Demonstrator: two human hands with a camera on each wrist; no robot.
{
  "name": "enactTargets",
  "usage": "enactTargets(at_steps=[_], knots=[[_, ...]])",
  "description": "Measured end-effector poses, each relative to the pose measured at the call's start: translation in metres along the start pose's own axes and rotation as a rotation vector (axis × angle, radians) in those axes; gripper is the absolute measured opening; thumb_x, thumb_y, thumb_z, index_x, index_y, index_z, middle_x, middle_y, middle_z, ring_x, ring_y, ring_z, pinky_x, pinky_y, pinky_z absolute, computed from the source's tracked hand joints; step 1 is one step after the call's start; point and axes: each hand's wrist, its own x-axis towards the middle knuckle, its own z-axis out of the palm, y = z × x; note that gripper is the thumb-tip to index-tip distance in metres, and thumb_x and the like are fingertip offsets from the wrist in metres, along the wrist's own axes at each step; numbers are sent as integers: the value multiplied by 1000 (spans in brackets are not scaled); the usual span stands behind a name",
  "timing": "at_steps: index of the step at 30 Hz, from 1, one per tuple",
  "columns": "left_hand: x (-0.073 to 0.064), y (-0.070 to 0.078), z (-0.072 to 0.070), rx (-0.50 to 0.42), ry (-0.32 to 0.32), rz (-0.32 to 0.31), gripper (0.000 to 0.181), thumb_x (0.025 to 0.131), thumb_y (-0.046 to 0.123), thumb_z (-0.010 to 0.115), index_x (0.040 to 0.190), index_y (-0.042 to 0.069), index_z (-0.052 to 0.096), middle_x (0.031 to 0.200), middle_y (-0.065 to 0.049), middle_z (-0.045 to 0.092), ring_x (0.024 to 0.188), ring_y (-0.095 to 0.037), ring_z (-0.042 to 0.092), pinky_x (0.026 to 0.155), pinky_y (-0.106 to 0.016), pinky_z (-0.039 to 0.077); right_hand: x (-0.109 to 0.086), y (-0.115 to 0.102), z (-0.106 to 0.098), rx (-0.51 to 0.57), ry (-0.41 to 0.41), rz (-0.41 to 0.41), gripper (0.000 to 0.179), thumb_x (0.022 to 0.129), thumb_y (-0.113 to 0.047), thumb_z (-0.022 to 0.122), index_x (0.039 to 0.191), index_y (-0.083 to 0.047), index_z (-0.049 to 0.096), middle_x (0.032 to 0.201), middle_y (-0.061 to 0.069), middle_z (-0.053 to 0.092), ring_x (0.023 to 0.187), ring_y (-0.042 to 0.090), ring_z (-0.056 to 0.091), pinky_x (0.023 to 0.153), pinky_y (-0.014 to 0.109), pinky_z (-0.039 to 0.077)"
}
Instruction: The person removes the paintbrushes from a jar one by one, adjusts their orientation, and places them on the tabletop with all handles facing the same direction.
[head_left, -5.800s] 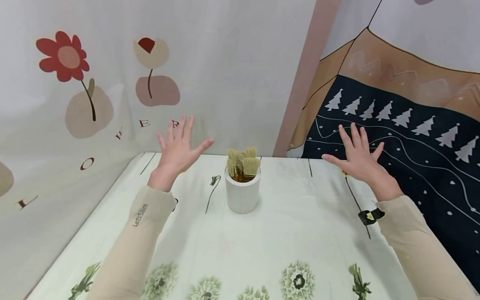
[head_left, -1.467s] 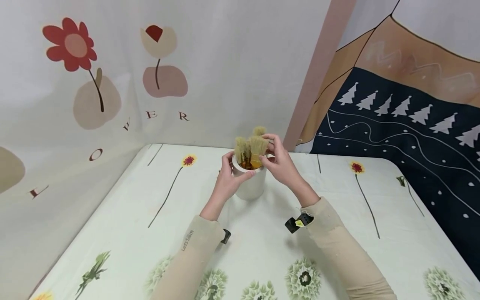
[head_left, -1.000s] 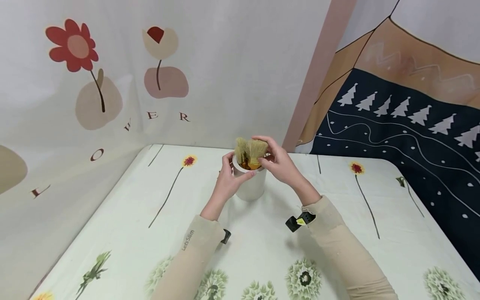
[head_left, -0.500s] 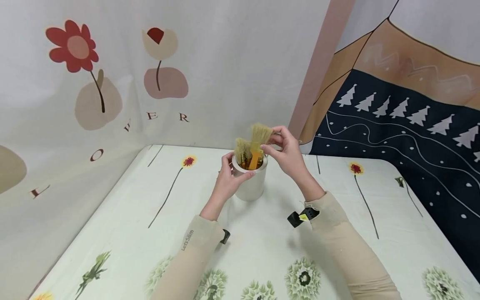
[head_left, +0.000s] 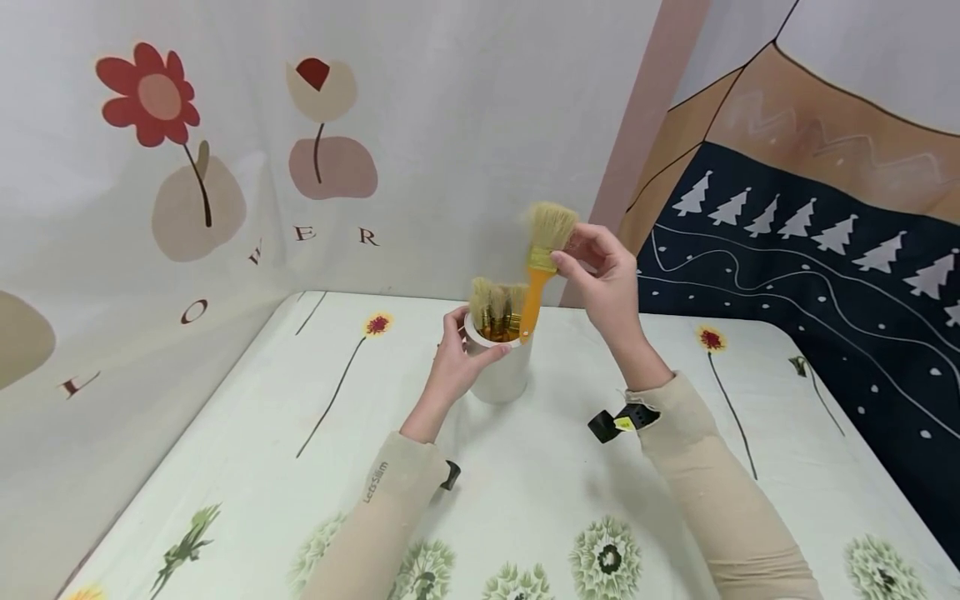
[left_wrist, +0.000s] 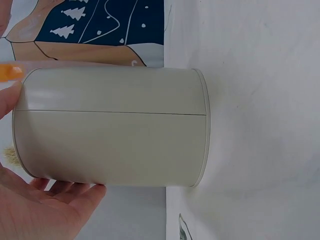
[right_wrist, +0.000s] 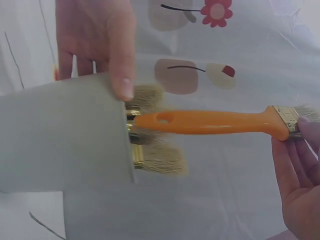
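Observation:
My right hand (head_left: pixel 609 283) pinches an orange-handled paintbrush (head_left: pixel 536 296) at its metal ferrule, bristles up. The brush's handle end hangs right at the rim of a white cylindrical holder (head_left: pixel 501 379). My left hand (head_left: pixel 453 367) grips the holder around its upper left side, thumb near the front rim. Inside, several more paintbrushes (head_left: pixel 495 304) stand with bristles up, their handles hidden. In the right wrist view, the orange handle (right_wrist: pixel 210 122) stretches from the holder's mouth to my right fingers (right_wrist: pixel 287 170). The left wrist view shows the holder's side (left_wrist: pixel 110 140) with a seam.
The holder stands toward the back of a table with a white floral cloth (head_left: pixel 555 467). Behind it hangs a pale curtain (head_left: pixel 450 150) with printed flowers, and a dark blue tree-patterned cloth (head_left: pixel 795 267) hangs at the right.
Both hands have come from spread apart to the holder. My right hand has taken hold of the orange-handled paintbrush and drawn it upward and right; the left hand stays on the holder.

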Motion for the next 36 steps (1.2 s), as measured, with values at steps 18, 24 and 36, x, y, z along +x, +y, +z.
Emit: enactTargets(at_steps=[18, 24, 36], knots=[[0, -1, 1, -8, 7, 18, 86, 85, 24, 78, 150, 10, 24, 157, -15, 35, 146, -31, 35, 121, -50, 31, 5, 3, -38, -60, 103, 47, 27, 90, -8, 71, 116, -1, 66, 96, -19, 73, 90, 2, 71, 79, 15, 57], [-1, -1, 2, -17, 6, 6, 87, 84, 24, 79, 150, 11, 24, 156, -15, 35, 147, -30, 34, 122, -49, 30, 2, 12, -43, -126, 125, 120, 32, 92, -7, 69, 120, 6, 61, 93, -25, 70, 88, -3, 68, 81, 12, 55], [-2, 0, 0, -15, 3, 23, 85, 85, 22, 78, 149, 9, 24, 156, -16, 34, 147, -31, 34, 122, -51, 30, -3, 28, -54, -161, 136, 201, 33, 92, -13, 71, 120, 2, 64, 92, -23, 68, 87, -2, 67, 77, 12, 56]])
